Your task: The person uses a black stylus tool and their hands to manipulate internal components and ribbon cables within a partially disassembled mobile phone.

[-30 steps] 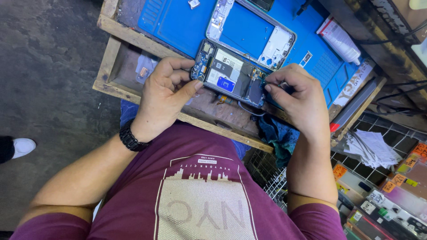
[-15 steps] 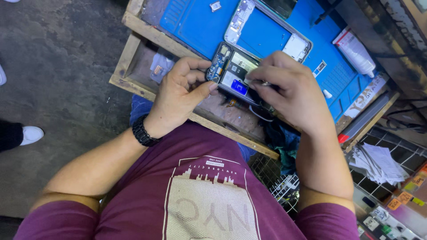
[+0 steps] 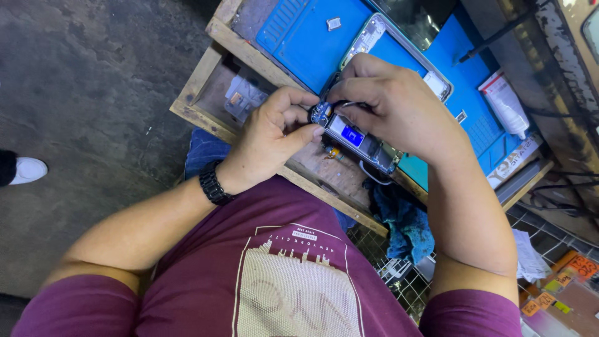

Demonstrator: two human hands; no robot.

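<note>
An opened phone body (image 3: 359, 140) with bare circuit parts and a blue component shows between my hands. My left hand (image 3: 271, 134) grips its left end, thumb and fingers curled around the edge. My right hand (image 3: 390, 103) lies over the top of the phone, fingertips pinching at a small part near the left end; whether it holds a tool is hidden. A separate phone frame (image 3: 374, 34) lies on the blue work mat (image 3: 306, 34) just behind my hands.
A wooden tray table (image 3: 199, 75) carries the mat. A white tube (image 3: 506, 103) lies at the mat's right side. A blue cloth (image 3: 402, 221) hangs below the table edge. Wire rack and coloured packets sit at lower right. A white shoe (image 3: 25, 170) is at far left.
My right hand has moved left from the phone's right end to cover its top. My view has shifted, so the table sits further right and closer.
</note>
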